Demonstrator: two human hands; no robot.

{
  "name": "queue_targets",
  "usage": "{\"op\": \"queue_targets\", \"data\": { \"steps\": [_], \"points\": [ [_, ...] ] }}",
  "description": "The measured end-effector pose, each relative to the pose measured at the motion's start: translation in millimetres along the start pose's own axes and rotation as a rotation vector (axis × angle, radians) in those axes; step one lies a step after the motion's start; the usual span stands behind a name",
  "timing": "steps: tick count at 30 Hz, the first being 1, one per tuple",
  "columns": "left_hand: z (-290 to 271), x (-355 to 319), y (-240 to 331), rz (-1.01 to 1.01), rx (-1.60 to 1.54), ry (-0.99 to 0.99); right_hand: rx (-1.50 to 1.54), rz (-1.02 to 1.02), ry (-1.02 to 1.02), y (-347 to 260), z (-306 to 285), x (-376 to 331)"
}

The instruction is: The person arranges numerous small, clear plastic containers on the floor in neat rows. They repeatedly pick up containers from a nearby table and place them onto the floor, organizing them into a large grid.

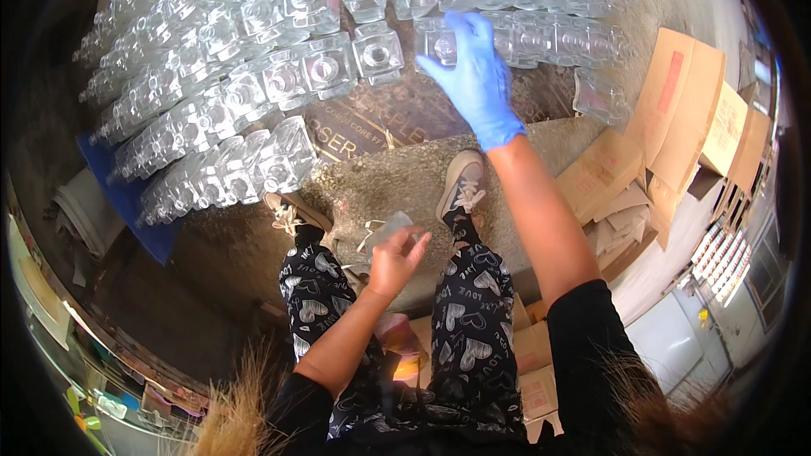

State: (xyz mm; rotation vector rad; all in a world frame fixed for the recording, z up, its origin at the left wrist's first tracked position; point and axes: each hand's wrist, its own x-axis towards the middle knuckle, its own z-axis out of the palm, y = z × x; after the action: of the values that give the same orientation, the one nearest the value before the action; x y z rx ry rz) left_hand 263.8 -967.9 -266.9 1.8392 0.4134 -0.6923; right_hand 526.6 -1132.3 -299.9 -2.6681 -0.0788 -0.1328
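Note:
My right hand (480,84), in a blue glove, reaches to the near end of a row of clear glass bottles. Its thumb and fingers span a square glass bottle (433,44); the palm side is hidden. My bare left hand (397,260) is low between my knees, fingers closed around a pale translucent piece (391,225) whose kind I cannot make out. To the left of my gloved hand, another glass bottle (378,52) ends a neighbouring row, with a narrow gap between.
Many clear glass bottles (221,114) stand in close rows on dark printed sheeting (355,122). One bottle (600,95) sits apart at right. Opened cardboard boxes (676,93) are stacked right. My shoes (463,186) rest at the stone edge; a blue board (131,203) is left.

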Motion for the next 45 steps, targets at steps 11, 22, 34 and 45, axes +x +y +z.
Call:
{"op": "queue_targets", "data": {
  "steps": [11, 22, 34, 45],
  "points": [
    [-12.2, 2.9, 6.6, 0.035, -0.029, 0.049, 0.3, -0.027, -0.24, -44.8, 53.8, -3.0],
    [-24.3, 2.9, 5.7, -0.033, -0.107, 0.061, 0.013, -0.068, -0.154, -68.4, 26.6, 4.7],
    [-32.9, 4.8, 9.1, -0.013, -0.161, 0.098, 0.314, -0.137, -0.283, -95.3, 77.6, -4.4],
    [-45.6, 1.5, 3.0, -0.045, -0.182, 0.137, 0.033, -0.347, -0.182, -133.8, 48.9, 3.5]
  ]
}}
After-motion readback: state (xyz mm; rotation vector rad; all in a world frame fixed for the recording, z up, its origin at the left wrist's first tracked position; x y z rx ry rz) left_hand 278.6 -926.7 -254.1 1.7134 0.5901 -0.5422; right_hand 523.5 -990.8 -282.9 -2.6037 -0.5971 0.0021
